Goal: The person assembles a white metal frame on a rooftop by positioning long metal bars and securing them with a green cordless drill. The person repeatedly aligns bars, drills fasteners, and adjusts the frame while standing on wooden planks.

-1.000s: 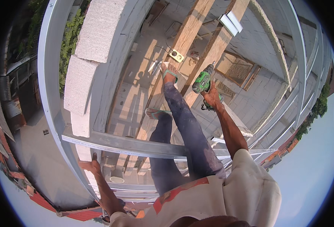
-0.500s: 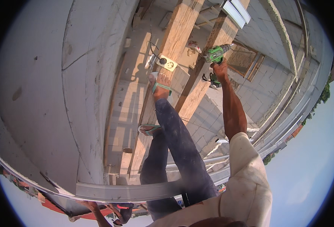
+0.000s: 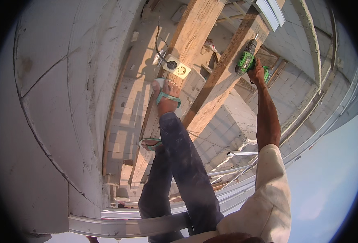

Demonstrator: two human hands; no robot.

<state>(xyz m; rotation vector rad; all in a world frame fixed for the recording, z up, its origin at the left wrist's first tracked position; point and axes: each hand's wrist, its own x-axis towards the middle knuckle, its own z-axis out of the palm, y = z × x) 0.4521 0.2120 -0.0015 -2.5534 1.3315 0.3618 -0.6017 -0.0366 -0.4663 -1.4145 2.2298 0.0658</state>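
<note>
My right hand (image 3: 258, 73) is wrapped round the handle of a green and black cordless drill (image 3: 246, 60). Its chuck and thin bit point up and to the right, over the far wooden beam (image 3: 231, 81). The bit ends short of a pale metal profile (image 3: 268, 14) lying across that beam; whether it touches anything I cannot make out. My left hand is out of sight. Both my feet, in green-strapped flip-flops (image 3: 169, 99), stand on the nearer beam (image 3: 193, 30).
On the nearer beam, just past my front foot, lies a cream socket block (image 3: 182, 71) with a black plug and cable (image 3: 158, 44). A grey block wall (image 3: 57, 101) rises at left. Between the beams a room opens far below. A metal rail (image 3: 126, 227) crosses near my legs.
The drill has moved to the right and turned, so its bit now points more upward, closer to the metal profile. The view has shifted; people at the lower left have mostly left it.
</note>
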